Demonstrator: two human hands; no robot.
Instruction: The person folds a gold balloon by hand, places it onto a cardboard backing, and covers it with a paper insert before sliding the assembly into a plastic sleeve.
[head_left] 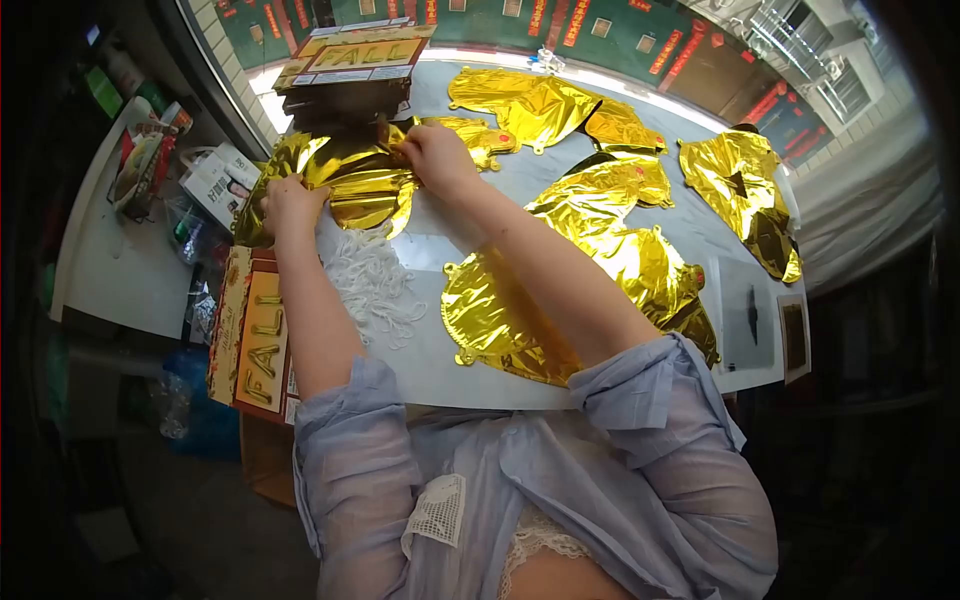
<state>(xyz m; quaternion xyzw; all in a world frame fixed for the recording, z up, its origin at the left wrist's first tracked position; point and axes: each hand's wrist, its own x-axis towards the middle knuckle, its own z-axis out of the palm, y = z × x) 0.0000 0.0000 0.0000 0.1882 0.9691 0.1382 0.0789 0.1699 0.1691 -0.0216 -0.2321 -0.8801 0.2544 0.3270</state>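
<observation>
Gold foil (pixel 367 176) bridges the left hand (pixel 293 208) and right hand (pixel 440 160), each pinching it as far as half-hidden fingertips show, beside stacked FALL packs (pixel 352 62) on the table (pixel 415 375), and I'd judge it's being straightened, calling next for gentle, even tension

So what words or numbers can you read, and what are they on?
"FALL": on the top package of the stack.
"FALL", turned sideways: on the lower-left package.
Smaller print on both packages: too small or blurred to read.
Print on the white carton at left: too blurred.
Marks on the red strips outside: too blurred.
</observation>
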